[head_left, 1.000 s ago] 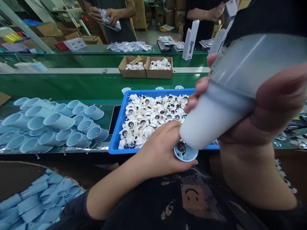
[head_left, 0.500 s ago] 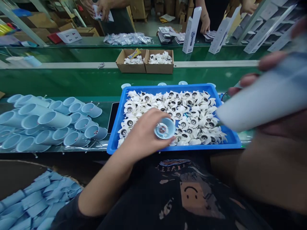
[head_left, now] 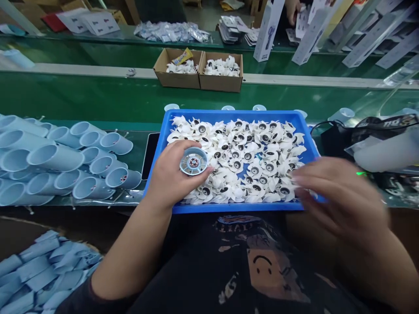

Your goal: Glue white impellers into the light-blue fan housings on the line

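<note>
My left hand (head_left: 173, 174) is closed around a light-blue plastic tube (head_left: 205, 162), its open end facing up. Inside the tube shows a round spoked centre (head_left: 193, 162) with a dark and reddish core. Below it lies a blue tray (head_left: 242, 208) heaped with white fan impellers (head_left: 231, 192), many with dark round hubs. My right hand (head_left: 343, 196) is at the tray's right edge, its fingertips over the impellers there. Motion smears its fingers, so I cannot tell whether they hold anything.
Light-blue tubes (head_left: 55, 157) lie stacked at left; more blue pieces (head_left: 42, 270) fill a container below. A dark phone-like slab (head_left: 149, 155) sits beside the tray. Right lies a white cylinder (head_left: 389, 152). Behind, two cardboard boxes (head_left: 220, 83) hold impellers. A co-worker's hand (head_left: 292, 11) holds papers.
My right hand has let go of the white cylinder, which now lies at right, and has moved down to the tray. My left hand has shifted left with the tube.
</note>
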`<state>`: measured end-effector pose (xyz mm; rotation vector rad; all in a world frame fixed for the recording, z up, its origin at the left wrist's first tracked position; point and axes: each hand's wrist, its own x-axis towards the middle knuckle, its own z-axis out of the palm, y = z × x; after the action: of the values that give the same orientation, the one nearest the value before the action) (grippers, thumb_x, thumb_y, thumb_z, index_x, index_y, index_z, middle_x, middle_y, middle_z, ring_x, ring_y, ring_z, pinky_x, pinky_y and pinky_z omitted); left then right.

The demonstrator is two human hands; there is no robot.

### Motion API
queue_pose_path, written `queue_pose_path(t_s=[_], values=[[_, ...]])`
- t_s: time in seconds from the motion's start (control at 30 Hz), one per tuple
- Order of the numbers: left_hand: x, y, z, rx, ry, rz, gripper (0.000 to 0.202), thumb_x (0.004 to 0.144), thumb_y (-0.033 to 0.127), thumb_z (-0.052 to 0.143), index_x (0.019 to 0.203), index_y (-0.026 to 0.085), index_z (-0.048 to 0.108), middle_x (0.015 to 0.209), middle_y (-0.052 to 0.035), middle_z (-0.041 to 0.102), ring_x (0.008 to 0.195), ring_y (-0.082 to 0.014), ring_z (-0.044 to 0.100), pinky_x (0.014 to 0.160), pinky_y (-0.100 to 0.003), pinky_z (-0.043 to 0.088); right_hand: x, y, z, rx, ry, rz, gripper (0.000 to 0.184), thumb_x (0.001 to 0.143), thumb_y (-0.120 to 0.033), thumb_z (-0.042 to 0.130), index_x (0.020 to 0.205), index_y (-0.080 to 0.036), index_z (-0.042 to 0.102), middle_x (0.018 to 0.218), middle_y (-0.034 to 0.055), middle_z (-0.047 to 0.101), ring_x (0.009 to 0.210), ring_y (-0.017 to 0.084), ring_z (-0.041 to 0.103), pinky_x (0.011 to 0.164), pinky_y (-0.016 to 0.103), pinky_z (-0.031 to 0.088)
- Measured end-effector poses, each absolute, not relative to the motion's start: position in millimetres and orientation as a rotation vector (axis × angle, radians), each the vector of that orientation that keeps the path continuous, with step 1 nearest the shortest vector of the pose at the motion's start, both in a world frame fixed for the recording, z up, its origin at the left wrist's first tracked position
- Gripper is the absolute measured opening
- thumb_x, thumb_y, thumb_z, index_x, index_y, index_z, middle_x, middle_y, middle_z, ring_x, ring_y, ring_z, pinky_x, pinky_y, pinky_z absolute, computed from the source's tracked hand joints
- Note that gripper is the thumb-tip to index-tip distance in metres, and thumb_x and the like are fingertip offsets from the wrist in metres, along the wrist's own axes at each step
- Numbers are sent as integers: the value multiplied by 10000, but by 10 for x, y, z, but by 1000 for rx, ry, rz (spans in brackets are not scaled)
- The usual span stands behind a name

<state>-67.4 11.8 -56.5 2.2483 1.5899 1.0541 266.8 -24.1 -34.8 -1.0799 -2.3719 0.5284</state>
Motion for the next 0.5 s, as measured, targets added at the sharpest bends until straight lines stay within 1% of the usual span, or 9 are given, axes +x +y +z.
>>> queue_pose_path(t_s=[0.07, 0.17, 0.27, 0.4, 0.5], values=[[-701, 112, -575, 2243, 1610, 1042, 401, 759, 385, 788, 1082, 240, 599, 1109, -47, 676, 1052, -276, 630, 938, -428, 500, 2564, -121, -398, -1074, -2619, 596, 283, 946, -166, 507, 1169, -258, 656, 1133, 66, 662, 1074, 273, 600, 938, 474, 487], [-728, 103, -590, 2232, 1613, 1028, 386, 766, 380, 779, 1072, 223, 603, 1087, -56, 677, 1031, -270, 636, 924, -418, 504, 2539, 35, -503, -1066, -2897, 752, 365, 887, -65, 428, 1114, -189, 686, 1106, 83, 669, 1034, 247, 620, 915, 437, 521], [-732, 103, -595, 2232, 1578, 1002, 377, 776, 379, 762, 1078, 220, 603, 1093, -61, 674, 1035, -269, 636, 917, -417, 507, 2531, 64, -493, -1135, -2980, 775, 424, 807, -24, 464, 1116, -198, 696, 1102, 78, 679, 1034, 260, 635, 924, 437, 525], [-732, 116, -598, 2236, 1564, 970, 369, 781, 381, 753, 1077, 217, 604, 1100, -65, 673, 1054, -272, 632, 913, -409, 506, 2556, 31, -333, -1280, -3004, 868, 413, 841, -58, 468, 1138, -255, 677, 1102, 50, 678, 998, 249, 648, 870, 415, 548], [-738, 125, -608, 2241, 1556, 964, 364, 779, 386, 754, 1070, 226, 605, 1084, -60, 676, 1033, -269, 637, 891, -404, 513, 2647, 47, -247, -1281, -2954, 942, 467, 844, -55, 438, 1198, -276, 649, 1179, 33, 656, 1049, 233, 642, 912, 400, 543]])
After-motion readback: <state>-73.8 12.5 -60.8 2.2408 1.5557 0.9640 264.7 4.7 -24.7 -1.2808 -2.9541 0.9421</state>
